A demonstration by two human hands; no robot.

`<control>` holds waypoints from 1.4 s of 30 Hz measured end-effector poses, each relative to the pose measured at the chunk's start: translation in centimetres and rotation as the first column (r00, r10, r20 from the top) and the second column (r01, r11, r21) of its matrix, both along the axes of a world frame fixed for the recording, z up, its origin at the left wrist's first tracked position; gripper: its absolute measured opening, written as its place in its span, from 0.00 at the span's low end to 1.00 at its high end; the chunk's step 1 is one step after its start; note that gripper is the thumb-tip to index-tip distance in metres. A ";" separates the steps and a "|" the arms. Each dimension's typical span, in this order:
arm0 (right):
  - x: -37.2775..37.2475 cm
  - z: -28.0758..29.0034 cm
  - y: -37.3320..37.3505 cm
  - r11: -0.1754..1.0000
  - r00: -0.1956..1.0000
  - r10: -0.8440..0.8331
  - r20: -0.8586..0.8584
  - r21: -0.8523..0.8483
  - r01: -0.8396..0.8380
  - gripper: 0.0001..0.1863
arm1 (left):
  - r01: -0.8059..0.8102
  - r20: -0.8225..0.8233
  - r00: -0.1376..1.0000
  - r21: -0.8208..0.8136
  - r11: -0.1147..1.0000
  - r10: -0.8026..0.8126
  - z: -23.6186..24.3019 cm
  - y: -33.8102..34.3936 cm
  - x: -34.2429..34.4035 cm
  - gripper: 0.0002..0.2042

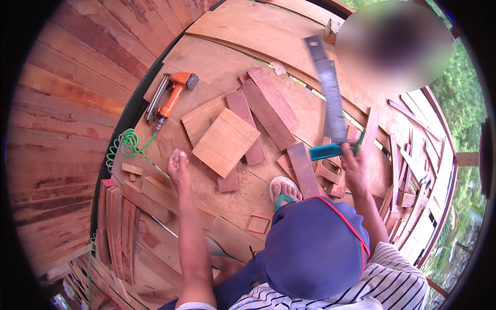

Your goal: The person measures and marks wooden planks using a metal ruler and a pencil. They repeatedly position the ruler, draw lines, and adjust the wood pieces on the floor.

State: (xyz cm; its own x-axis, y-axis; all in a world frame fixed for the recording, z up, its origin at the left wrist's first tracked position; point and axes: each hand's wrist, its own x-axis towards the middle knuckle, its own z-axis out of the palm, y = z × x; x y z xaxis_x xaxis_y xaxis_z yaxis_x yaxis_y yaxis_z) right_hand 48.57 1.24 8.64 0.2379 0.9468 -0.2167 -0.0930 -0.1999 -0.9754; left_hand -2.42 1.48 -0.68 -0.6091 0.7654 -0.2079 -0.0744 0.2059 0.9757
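Note:
My right hand [352, 166] grips a saw by its teal handle [324, 151]; the long metal blade [330, 88] rises toward the top, slightly smeared. My left hand [178, 164] has curled fingers beside a square light board [226, 142]; whatever they may hold is hidden. That board lies on a loose pile of reddish planks [266, 111]. An orange nail gun [173, 98] with a coiled green hose [130, 143] lies beyond my left hand, on the plywood surface [217, 62].
A plank wall [67, 103] runs along the left. Wood strips lie stacked at lower left [116, 232] and along the right [411, 170]. A sandalled foot [284, 191] shows below the pile, above a blue cap [310, 248]. A blurred oval covers the upper right.

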 end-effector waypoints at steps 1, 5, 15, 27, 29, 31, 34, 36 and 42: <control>1.9 1.1 -0.3 0.996 0.996 -0.084 0.006 0.038 0.084 0.06 | -0.012 0.073 0.997 -0.027 1.000 0.014 -0.1 -0.1 -0.1 0.23; 6.7 6.8 -1.9 0.969 0.972 -0.232 -0.041 0.072 0.234 0.06 | 0.026 0.312 0.950 -0.072 0.997 -0.002 -1.0 -0.1 -0.1 0.22; 5.8 4.8 -10.6 0.865 0.809 -0.485 -0.331 -0.318 0.388 0.05 | 0.094 0.056 0.994 -0.030 0.995 -0.092 -4.8 2.1 0.1 0.18; 6.7 4.5 -12.6 0.798 0.728 -0.592 -0.345 -0.376 0.471 0.06 | 0.204 0.301 0.901 0.338 0.919 -0.311 0.7 2.4 0.4 0.16; 8.6 5.2 -12.5 0.803 0.738 -0.596 -0.316 -0.250 0.542 0.06 | 0.127 0.308 0.927 0.282 0.951 -0.215 2.3 2.5 1.2 0.16; 10.7 6.0 -11.5 0.799 0.744 -0.597 -0.300 -0.140 0.584 0.06 | -0.043 0.427 0.902 0.242 0.969 -0.066 3.8 3.3 0.8 0.19; 13.8 7.7 -10.0 0.779 0.743 -0.609 -0.277 -0.031 0.627 0.08 | -0.023 0.463 0.881 0.259 0.966 -0.103 6.8 2.9 0.7 0.22; 15.7 8.3 -8.9 0.796 0.790 -0.592 -0.158 0.039 0.604 0.07 | -0.001 0.489 0.859 0.301 0.954 -0.154 7.5 2.9 -0.9 0.23; 23.1 6.7 -5.2 0.918 0.619 -0.225 0.752 -0.048 0.393 0.10 | -0.108 0.424 0.905 0.318 0.942 -0.039 9.1 2.3 -3.0 0.25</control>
